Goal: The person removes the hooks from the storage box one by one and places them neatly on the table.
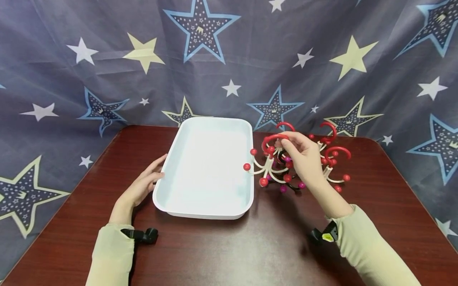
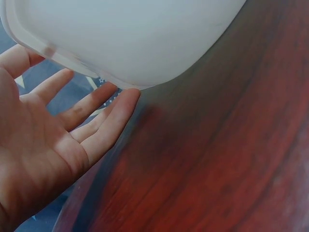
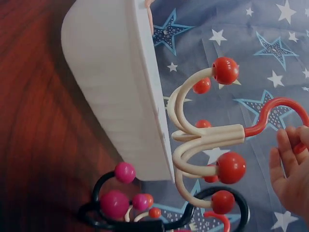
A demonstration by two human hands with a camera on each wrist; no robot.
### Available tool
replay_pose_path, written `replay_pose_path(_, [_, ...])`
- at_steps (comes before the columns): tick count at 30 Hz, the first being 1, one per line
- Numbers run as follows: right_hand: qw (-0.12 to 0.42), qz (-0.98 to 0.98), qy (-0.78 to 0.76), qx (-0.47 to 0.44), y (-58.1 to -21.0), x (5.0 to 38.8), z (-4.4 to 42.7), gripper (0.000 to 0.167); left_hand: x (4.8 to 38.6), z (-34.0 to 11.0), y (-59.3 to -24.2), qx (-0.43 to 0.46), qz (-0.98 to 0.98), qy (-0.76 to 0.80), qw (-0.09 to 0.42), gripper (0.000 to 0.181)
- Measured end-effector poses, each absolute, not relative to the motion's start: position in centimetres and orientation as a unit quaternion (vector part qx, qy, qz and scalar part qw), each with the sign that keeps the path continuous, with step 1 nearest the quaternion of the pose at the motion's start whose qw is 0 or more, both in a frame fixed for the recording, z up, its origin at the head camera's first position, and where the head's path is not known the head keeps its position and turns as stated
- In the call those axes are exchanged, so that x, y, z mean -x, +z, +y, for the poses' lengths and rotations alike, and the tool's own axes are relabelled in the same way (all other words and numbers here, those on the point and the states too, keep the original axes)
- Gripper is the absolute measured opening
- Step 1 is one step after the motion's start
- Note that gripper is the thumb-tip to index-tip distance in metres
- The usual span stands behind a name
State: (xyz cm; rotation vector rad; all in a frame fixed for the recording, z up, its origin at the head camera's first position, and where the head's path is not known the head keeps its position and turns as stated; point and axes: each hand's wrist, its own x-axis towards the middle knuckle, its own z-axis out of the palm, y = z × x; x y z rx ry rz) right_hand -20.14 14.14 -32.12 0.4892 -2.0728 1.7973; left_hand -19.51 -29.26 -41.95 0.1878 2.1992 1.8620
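My right hand pinches the red hook of a cream multi-arm hanger with red ball tips. The right wrist view shows this hanger hook outward, its arms beside the white tray's outer wall. My left hand is at the left side of the white tray. Seen from the left wrist, its fingers are extended and touch the tray's edge. No contents show inside the tray.
More cream hangers with red hooks cluster on the right of the dark red table. Among them is a black hanger with magenta balls. A star-patterned cloth hangs behind the table's back edge.
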Motion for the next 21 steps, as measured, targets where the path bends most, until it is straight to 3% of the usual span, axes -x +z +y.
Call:
replay_pose_path(7, [0.191,-0.727,0.64,-0.157,-33.1,18.2,16.4,0.014,19.5,-29.2,-42.0,-0.072,0.753,0.642,0.126,0.06])
replay_pose_path(21, [0.191,-0.709,0.658,-0.165,-34.2,15.3,20.0,0.021,19.5,-29.3,-42.0,-0.074,0.756,0.638,0.124,0.06])
